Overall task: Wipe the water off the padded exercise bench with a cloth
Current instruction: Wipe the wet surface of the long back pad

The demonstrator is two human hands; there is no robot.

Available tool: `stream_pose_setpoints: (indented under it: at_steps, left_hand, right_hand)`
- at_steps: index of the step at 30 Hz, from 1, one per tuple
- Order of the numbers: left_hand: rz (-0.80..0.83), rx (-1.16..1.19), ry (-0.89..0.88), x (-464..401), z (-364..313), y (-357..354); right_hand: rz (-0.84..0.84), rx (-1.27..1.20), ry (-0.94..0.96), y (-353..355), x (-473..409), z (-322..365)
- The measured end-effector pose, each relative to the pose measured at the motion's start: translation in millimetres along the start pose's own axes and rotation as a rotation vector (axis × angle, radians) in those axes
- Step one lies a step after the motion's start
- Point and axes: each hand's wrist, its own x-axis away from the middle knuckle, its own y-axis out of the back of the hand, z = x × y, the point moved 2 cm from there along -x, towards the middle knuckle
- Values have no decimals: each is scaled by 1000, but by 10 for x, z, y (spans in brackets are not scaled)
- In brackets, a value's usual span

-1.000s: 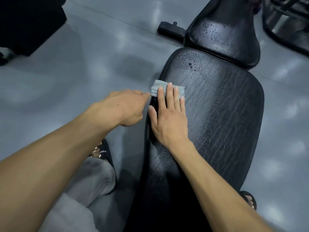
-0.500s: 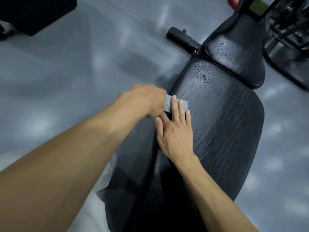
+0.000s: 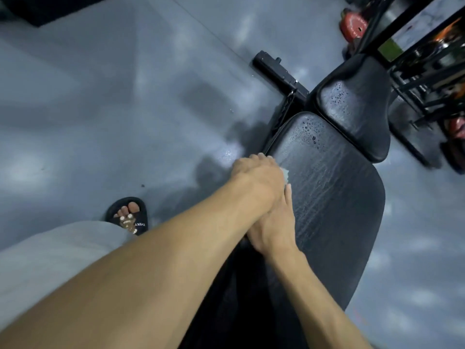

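Observation:
The black padded bench (image 3: 339,210) runs from bottom centre toward the upper right, with a smaller pad (image 3: 357,104) beyond it. Water drops bead on the far end of the long pad and on the small pad. A small grey cloth (image 3: 285,172) lies on the pad's left edge, only a corner showing. My left hand (image 3: 259,177) covers the cloth with its fingers curled over it. My right hand (image 3: 274,222) lies flat on the pad just behind, fingers straight, partly under my left wrist.
A grey floor (image 3: 100,109) surrounds the bench, with drops near the bench's left side. The bench's black foot bar (image 3: 279,71) juts out at the far left. A black rack (image 3: 427,59) with red weight plates (image 3: 352,23) stands at the upper right. My sandalled foot (image 3: 128,215) is at the left.
My left hand has moved right over the cloth and now covers it and my right fingertips. The view has pulled back and tilted, showing more floor, my foot and the rack.

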Motion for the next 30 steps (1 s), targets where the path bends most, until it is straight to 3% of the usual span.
stream_pose_setpoints:
  at_steps: [4, 11, 15, 19, 24, 27, 30]
  left_hand:
    - [-105, 56, 47, -128, -1, 111]
    - [-94, -9, 43, -319, -98, 114]
    - [-161, 46, 19, -324, -227, 83]
    - [-382, 162, -29, -275, -248, 134]
    - [-152, 35, 87, -453, -157, 164]
    - [-154, -6, 81, -465, -138, 122]
    - [-185, 16, 99, -466, -86, 218]
  right_hand:
    - [22, -99, -58, 101, -514, -264]
    - [-65, -118, -2, -12, 284, 84]
    - [-50, 7, 12, 102, -371, -289]
    - [-40, -22, -62, 180, -696, -445]
    - [6, -120, 7, 69, -67, -142]
    - [20, -221, -29, 81, -29, -167]
    - [-18, -170, -10, 148, -337, -284]
